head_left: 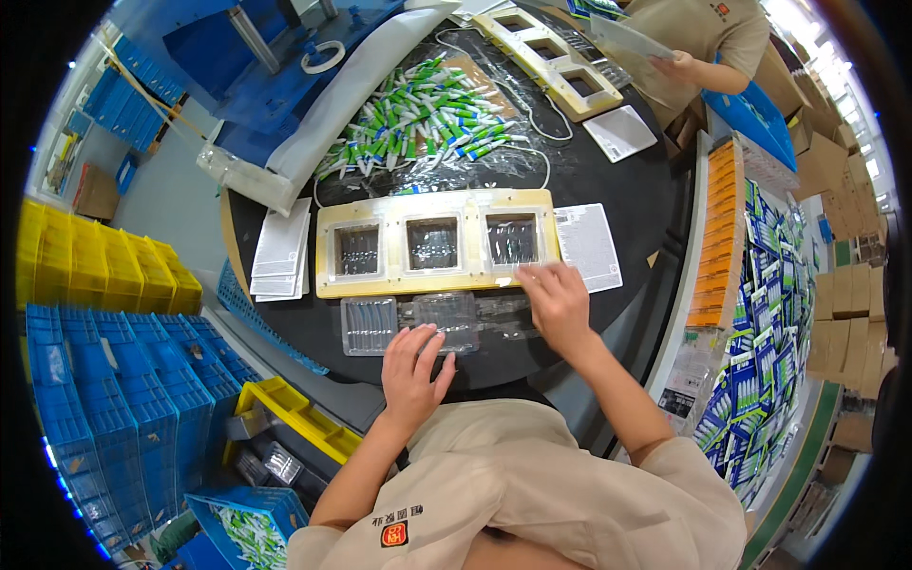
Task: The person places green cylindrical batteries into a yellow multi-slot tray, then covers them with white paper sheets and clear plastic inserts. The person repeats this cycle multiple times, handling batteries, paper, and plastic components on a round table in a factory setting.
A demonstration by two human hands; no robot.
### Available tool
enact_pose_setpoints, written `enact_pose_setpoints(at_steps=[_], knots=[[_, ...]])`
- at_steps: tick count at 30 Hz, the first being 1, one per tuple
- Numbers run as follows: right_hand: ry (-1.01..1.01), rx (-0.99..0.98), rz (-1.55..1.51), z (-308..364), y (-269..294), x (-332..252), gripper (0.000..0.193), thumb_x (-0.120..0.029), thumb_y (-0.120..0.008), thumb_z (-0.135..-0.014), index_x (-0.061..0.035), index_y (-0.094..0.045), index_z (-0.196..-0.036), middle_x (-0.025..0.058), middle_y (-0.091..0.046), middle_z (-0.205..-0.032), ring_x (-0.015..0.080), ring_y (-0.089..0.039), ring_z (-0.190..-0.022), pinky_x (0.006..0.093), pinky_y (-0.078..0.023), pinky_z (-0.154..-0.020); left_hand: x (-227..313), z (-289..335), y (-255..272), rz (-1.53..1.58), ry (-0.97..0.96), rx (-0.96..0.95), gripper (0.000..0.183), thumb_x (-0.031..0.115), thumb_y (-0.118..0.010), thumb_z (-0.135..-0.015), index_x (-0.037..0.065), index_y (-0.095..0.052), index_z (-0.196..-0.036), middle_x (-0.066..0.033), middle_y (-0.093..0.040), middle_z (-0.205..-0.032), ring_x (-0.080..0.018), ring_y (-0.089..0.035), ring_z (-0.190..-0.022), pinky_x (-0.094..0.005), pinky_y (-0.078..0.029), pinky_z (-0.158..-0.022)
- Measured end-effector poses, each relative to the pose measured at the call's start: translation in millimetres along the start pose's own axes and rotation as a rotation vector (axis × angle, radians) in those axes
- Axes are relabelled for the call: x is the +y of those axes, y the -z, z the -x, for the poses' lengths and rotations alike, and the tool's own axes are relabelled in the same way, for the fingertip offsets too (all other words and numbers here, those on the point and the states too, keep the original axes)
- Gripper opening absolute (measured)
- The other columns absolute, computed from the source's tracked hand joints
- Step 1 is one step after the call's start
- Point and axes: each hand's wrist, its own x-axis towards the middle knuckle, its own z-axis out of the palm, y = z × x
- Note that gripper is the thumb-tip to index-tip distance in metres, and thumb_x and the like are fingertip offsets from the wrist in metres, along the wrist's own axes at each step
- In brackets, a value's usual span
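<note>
A pale yellow frame with three square windows lies across the table before me. Clear plastic trays sit in its left, middle and right windows. More clear ribbed trays lie along its near side. My left hand has its fingers spread, with the tips at a second loose tray. At the frame's near right corner is my right hand, fingers loosely bent and nothing visible in them. Its thumb is partly hidden.
Behind the frame lies a pile of green-and-white tubes. Printed cards flank it left, others right. A co-worker's hand holds a sheet near a second frame. Blue crates stand left, packed blister cards right.
</note>
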Motion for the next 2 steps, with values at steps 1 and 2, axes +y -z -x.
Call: enact_pose_setpoints(at_steps=[1, 2], knots=[[0.054, 0.016, 0.03, -4, -10, 19, 0.034, 0.001, -0.064, -0.074, -0.0012, -0.071, -0.107, 0.0078, -0.071, -0.115, 0.0267, -0.063, -0.094, 0.041, -0.051, -0.083, -3, 3, -4, 0.015, -0.01, -0.048, 0.045, 0.012, -0.08, -0.082, 0.007, -0.063, -0.124, -0.0115, -0.062, -0.13, -0.0293, -0.06, -0.122, -0.0485, -0.045, -0.108], [0.076, 0.02, 0.029, -5, -23, 31, 0.036, 0.001, -0.065, -0.073, -0.002, -0.072, -0.109, 0.0078, -0.071, -0.118, 0.0273, -0.062, -0.094, 0.043, -0.051, -0.085, -10, 5, -8, 0.031, -0.022, -0.092, 0.047, 0.013, -0.08, -0.083, 0.008, -0.063, -0.126, -0.0117, -0.062, -0.132, -0.0305, -0.06, -0.122, -0.0487, -0.045, -0.108]])
